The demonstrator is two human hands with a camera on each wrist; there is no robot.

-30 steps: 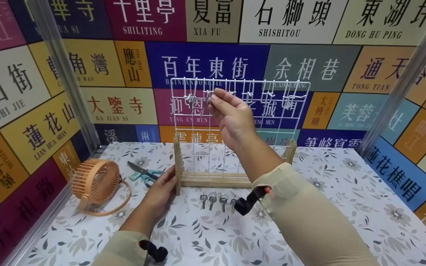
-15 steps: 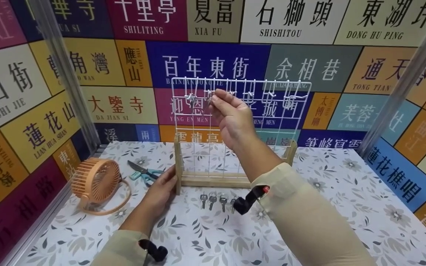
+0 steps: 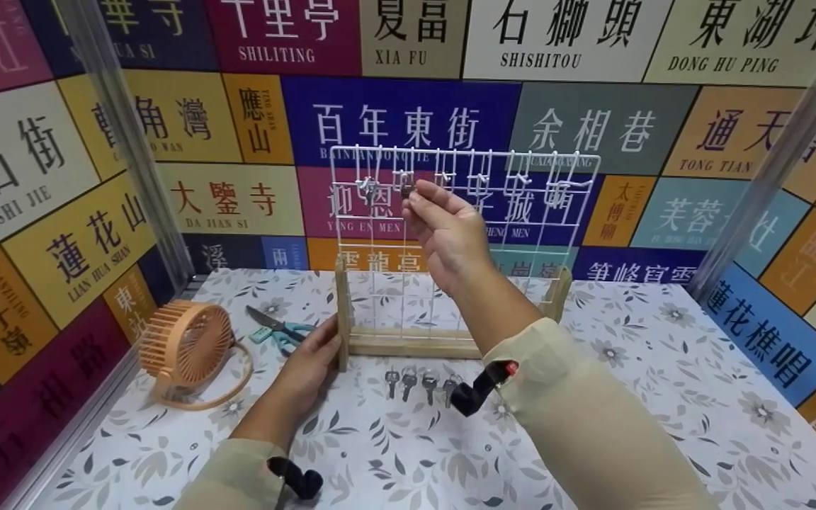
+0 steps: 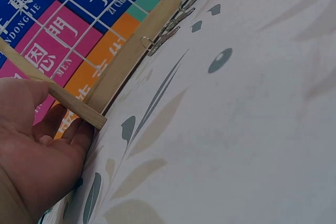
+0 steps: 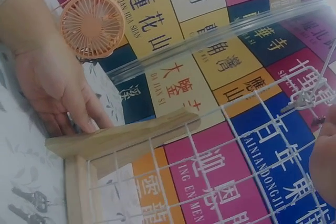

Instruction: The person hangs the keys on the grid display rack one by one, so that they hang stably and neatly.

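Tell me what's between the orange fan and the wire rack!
In the head view, teal-handled scissors lie between the fan and the rack. The left hand is there too, holding the rack's wooden post.

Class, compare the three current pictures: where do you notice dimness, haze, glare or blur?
Head view: fairly even light, the wall mostly crisp; left wrist view: dimmer, the table greyish; right wrist view: hazy, bright glare towards the top right corner, the keys soft-edged.
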